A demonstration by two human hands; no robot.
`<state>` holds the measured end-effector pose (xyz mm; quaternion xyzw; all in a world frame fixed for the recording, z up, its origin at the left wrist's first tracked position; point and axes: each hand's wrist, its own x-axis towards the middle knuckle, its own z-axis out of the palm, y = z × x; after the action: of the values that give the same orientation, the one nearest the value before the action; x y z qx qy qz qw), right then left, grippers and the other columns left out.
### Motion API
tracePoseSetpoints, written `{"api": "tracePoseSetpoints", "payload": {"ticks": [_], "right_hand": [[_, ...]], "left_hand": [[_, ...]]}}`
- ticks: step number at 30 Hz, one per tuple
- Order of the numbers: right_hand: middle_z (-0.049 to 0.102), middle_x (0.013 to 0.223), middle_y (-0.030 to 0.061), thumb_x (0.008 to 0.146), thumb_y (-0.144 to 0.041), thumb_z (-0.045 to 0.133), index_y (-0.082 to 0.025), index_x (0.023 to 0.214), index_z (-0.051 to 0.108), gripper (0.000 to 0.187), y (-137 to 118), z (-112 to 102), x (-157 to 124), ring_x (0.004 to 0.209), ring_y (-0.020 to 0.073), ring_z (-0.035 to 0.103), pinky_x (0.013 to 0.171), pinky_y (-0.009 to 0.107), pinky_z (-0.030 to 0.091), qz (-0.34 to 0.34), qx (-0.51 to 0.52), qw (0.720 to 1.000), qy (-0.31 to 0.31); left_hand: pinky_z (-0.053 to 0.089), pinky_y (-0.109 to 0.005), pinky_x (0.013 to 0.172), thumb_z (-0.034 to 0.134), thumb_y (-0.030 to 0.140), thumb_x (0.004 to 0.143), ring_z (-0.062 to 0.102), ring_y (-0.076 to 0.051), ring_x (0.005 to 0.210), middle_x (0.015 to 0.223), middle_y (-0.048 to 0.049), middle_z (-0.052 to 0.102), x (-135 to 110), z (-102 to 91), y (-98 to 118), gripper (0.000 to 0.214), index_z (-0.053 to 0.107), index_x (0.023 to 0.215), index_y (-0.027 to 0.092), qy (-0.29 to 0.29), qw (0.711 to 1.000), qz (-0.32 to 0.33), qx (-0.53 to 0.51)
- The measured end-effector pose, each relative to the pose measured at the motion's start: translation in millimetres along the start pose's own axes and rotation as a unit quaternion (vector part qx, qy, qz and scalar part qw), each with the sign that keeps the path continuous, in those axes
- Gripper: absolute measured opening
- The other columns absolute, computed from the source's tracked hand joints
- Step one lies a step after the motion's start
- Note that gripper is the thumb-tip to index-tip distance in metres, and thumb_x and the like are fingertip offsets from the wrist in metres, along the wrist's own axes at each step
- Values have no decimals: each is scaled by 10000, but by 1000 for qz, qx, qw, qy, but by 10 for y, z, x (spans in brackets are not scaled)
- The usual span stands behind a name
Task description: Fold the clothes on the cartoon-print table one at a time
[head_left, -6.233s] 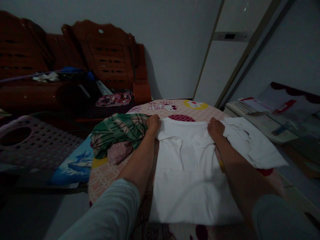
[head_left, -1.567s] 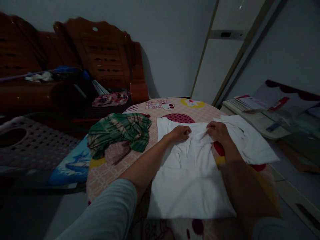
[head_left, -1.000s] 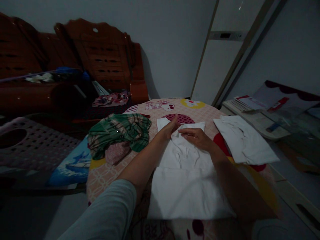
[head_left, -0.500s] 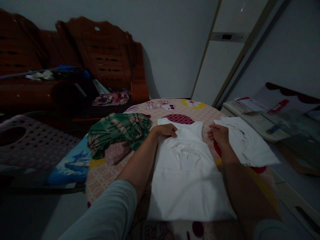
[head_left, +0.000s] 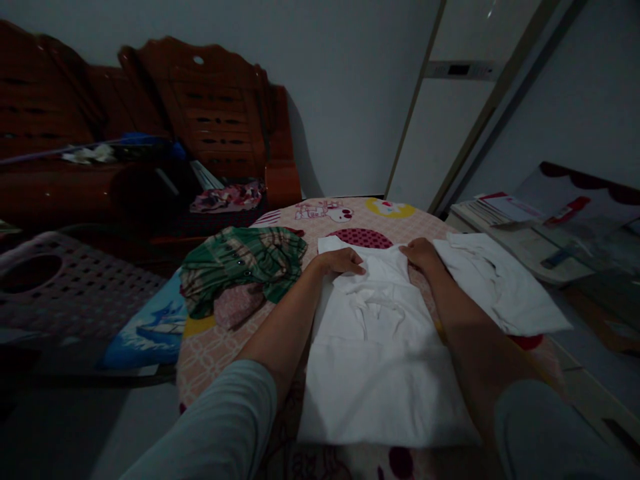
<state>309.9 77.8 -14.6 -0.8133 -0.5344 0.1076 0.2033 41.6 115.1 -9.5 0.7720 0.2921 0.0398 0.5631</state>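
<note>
A white shirt (head_left: 380, 393) lies flat in front of me, its sides and far part folded in, with the collar opening showing in the middle. My left hand (head_left: 343, 261) is closed on the far left part of the shirt, thumb and fingers pinching the cloth. At the far right corner, my right hand (head_left: 420, 254) pinches the shirt's edge between closed fingers. Beside my right forearm lies another folded white garment (head_left: 515, 287). To the left of my left forearm sit a crumpled green plaid garment (head_left: 245, 260) and a small pinkish cloth (head_left: 237, 305).
The round table has a patterned pink cover (head_left: 210, 353). A wooden bench (head_left: 215, 113) stands at the back left, with a pink plastic basket (head_left: 90, 287) and a blue bag (head_left: 155, 327) nearer. A side table (head_left: 530, 247) holds papers on the right.
My right hand has moved left from beside the shirt and taken hold of its far right corner. The left hand has shifted slightly right on the cloth.
</note>
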Motion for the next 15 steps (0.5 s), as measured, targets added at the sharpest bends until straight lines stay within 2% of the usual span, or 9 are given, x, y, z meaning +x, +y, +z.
{"api": "tracePoseSetpoints", "payload": {"ticks": [2, 4, 10, 12, 15], "right_hand": [[734, 973, 184, 774, -252, 597, -90, 868, 750, 241, -12, 4, 71, 912, 267, 674, 783, 315, 485, -31, -49, 998, 22], [724, 1049, 168, 795, -225, 552, -96, 912, 752, 265, -27, -5, 125, 1001, 262, 649, 849, 313, 467, -56, -73, 995, 42], [736, 1044, 125, 863, -277, 503, -114, 1055, 738, 345, -92, 3, 204, 966, 235, 648, 852, 314, 479, -73, 37, 988, 129], [725, 1107, 126, 862, -288, 529, -139, 1058, 743, 327, -109, 60, 191, 1007, 244, 641, 870, 322, 476, -54, 32, 990, 123], [705, 1155, 146, 892, -295, 510, -153, 1077, 737, 326, -115, 160, 157, 1049, 262, 630, 887, 347, 467, -34, -40, 995, 87]], "left_hand": [[268, -204, 445, 758, 452, 614, 395, -75, 461, 525, 41, 510, 3, -6, -9, 349, 600, 618, 141, -7, 1000, 8, -2], [290, -204, 455, 743, 447, 626, 414, -80, 471, 543, 36, 524, 4, -10, -10, 337, 602, 633, 141, -12, 1000, 17, -20], [301, -197, 463, 731, 402, 616, 431, -88, 491, 539, 38, 519, 28, -14, -6, 288, 622, 635, 136, 25, 1000, 6, 15], [306, -198, 463, 733, 376, 612, 440, -95, 496, 528, 40, 514, 41, -2, -9, 262, 630, 642, 137, 55, 998, -8, 33], [322, -201, 472, 724, 335, 615, 462, -107, 513, 530, 38, 520, 54, 32, -14, 218, 641, 661, 139, 89, 994, -19, 54]]}}
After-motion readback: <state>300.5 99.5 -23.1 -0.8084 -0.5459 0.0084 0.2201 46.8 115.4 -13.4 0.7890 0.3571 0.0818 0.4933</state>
